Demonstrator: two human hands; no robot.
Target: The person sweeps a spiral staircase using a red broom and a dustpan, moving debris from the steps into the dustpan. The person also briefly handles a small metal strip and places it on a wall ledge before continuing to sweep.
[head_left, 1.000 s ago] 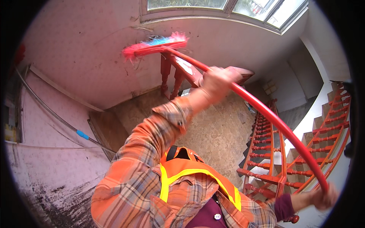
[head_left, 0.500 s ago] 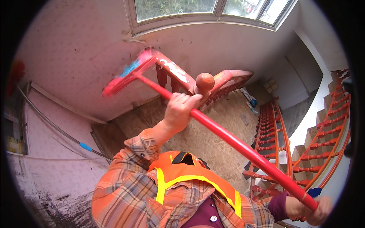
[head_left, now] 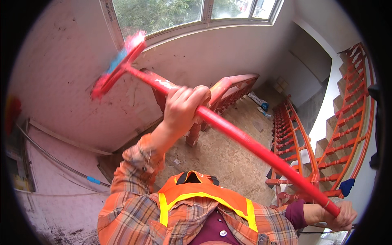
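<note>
A red broom point(head_left: 249, 141) slants across the view from lower right to upper left. My left hand point(head_left: 181, 108) is closed round the handle partway up, below the head. My right hand point(head_left: 342, 215) grips the handle's lower end at the right. The broom head point(head_left: 116, 71) has pink and blue bristles, blurred, facing the pinkish wall point(head_left: 69, 77) just under the window's left corner. Whether the bristles touch the wall I cannot tell. Behind my left hand, a red wooden railing point(head_left: 232, 83) is partly hidden.
A window point(head_left: 163, 16) spans the wall above. At right, red balusters point(head_left: 347, 139) line a staircase, with a dark blue cloth point(head_left: 347, 187) on the rail. A grey pole with a blue grip point(head_left: 93, 180) leans at left. Litter lies on the patterned floor point(head_left: 220, 159) below.
The broom head has shifted up the wall toward the window, and my left hand has risen with it. My right hand keeps its hold on the lower end. The view has also shifted.
</note>
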